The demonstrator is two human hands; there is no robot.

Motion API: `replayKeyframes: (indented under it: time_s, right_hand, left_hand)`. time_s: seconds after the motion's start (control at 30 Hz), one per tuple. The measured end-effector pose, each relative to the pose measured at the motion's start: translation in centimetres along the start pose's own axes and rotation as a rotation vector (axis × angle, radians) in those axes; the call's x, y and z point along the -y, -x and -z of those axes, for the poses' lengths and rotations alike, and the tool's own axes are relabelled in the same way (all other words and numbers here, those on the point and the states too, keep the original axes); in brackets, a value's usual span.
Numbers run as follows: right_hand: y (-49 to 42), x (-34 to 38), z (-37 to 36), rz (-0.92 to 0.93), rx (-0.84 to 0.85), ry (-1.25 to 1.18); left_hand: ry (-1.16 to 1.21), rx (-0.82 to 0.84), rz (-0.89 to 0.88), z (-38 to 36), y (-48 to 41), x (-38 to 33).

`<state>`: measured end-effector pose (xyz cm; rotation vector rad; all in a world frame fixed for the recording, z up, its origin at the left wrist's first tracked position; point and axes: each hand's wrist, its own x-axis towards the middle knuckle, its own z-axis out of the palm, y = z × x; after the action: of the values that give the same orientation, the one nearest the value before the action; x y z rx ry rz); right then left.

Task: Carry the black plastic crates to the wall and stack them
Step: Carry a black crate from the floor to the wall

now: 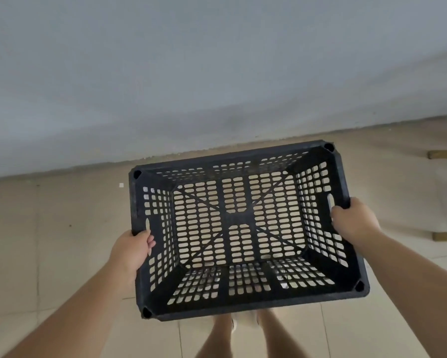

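So the black crate (243,228) is up off the tiled floor (49,241) near the wall (191,73), left hand (133,248) and right hand (355,222) each gripping a side rim.

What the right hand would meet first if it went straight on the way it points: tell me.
The right hand grips the right rim of the black crate, so going on forward and inward it would meet that crate's side wall first. Beyond stands the grey wall; depth is unclear.

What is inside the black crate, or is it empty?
Empty: floor tiles show through the bottom slots of the crate; nothing lies inside.
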<state>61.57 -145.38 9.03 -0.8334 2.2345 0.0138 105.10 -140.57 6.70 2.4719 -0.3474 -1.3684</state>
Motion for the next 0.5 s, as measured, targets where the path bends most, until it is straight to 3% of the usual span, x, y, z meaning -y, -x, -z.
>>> replayKeyframes:
  time_s: [0.5]
  right_hand:
    - [-11.5, 0.8, -9.8, -0.043, 0.005, -0.133]
  left_hand:
    - [0.040, -0.003, 0.020, -6.5, -13.8, -0.7]
